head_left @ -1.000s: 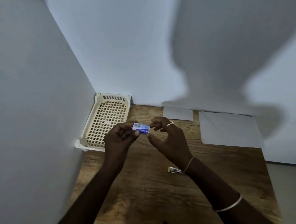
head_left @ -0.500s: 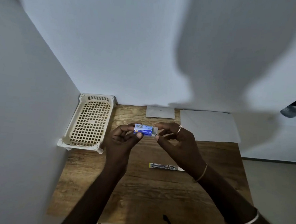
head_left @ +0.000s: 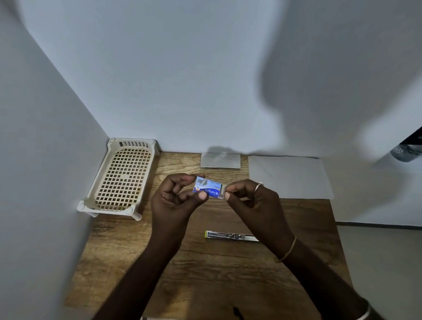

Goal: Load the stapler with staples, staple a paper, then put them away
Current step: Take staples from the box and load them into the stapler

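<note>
A small blue staple box [head_left: 207,187] is held in the air above the wooden table [head_left: 211,280]. My left hand [head_left: 174,198] grips its left end between thumb and fingers. My right hand [head_left: 254,203] pinches the pale inner tray that sticks out a little at the box's right end. The stapler [head_left: 229,236] lies flat on the table below my right hand, its top open and the metal channel showing. A large sheet of paper [head_left: 290,176] lies at the back right, a smaller slip [head_left: 220,160] to its left.
A cream plastic lattice basket [head_left: 122,176] sits in the back left corner against the walls. White walls close the table on the left and at the back. A dark cable end [head_left: 239,316] shows at the table's front edge.
My right hand's fingers have closed on the box's right end and the inner tray has slid out slightly. The camera has shifted, revealing the whole stapler.
</note>
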